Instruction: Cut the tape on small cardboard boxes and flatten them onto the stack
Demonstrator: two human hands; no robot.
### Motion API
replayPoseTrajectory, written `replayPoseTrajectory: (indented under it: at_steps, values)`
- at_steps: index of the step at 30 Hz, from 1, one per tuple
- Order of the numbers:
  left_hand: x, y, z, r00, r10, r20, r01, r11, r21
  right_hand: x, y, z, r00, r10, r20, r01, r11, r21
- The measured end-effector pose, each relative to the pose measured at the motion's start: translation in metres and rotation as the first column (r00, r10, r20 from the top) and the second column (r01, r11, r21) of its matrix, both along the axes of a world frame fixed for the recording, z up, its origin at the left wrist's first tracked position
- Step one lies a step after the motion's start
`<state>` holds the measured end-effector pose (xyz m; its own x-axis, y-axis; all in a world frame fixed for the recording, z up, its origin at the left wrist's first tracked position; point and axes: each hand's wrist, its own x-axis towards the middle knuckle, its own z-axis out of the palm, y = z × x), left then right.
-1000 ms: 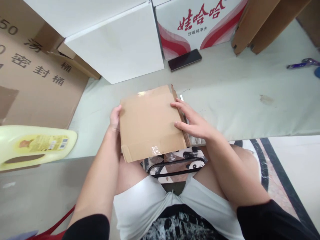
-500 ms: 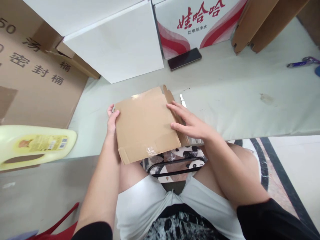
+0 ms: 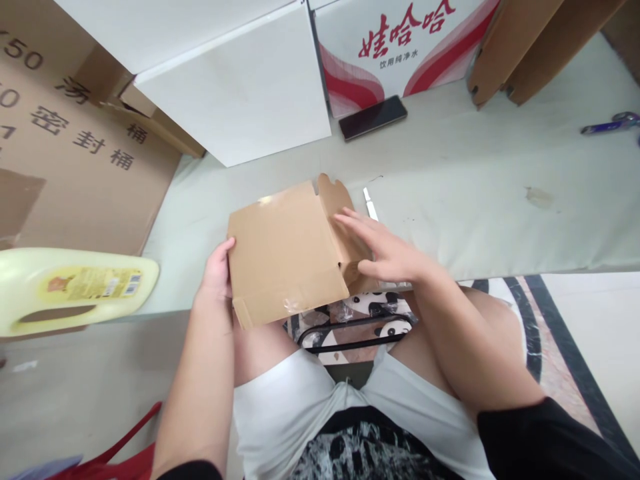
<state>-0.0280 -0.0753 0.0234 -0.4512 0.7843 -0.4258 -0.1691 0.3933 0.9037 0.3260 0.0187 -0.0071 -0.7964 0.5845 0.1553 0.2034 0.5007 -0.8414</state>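
Note:
A flat brown cardboard box (image 3: pixel 285 250) lies tilted over the front edge of the table, a strip of clear tape shining near its lower edge. My left hand (image 3: pixel 219 270) grips the box's left edge, thumb on top and the other fingers mostly hidden. On the right side a flap (image 3: pixel 340 213) with a notched end stands out from the box. My right hand (image 3: pixel 385 250) is open at this flap, its fingers stretched out and apart, fingertips at its surface. Just beyond the right fingers lies a slim white tool (image 3: pixel 370 203), partly covered by the hand.
Behind the box stand a white panel-like box (image 3: pixel 240 100), a red and white carton (image 3: pixel 390 53) and a black phone (image 3: pixel 373 119). A yellow jug (image 3: pixel 100 283) and a large carton (image 3: pixel 75 173) occupy the left. Far right lies a purple-blue pen-like item (image 3: pixel 607 125).
The right flap has swung outward and shows more of its face. My right hand has shifted slightly right, off the box's top, and my left hand has slid a little lower along its edge.

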Motion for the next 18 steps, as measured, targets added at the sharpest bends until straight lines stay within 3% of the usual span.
replayPoseTrajectory:
  at_steps: [3, 9, 18]
  values:
    - [0.002, -0.005, 0.001, 0.994, 0.085, 0.073, -0.076, 0.990, -0.120, 0.000, -0.003, 0.005, 0.997, 0.011, 0.081, -0.012, 1.000, 0.011]
    - [0.003, -0.013, -0.007, 0.968, 0.211, 0.135, -0.183, 0.963, -0.196, -0.008, -0.019, 0.022, 0.974, 0.000, 0.225, 0.001, 1.000, -0.005]
    - [0.004, -0.015, -0.007, 0.967, 0.224, 0.123, -0.199, 0.962, -0.189, -0.015, -0.032, 0.015, 0.909, -0.047, 0.414, 0.038, 0.999, 0.029]
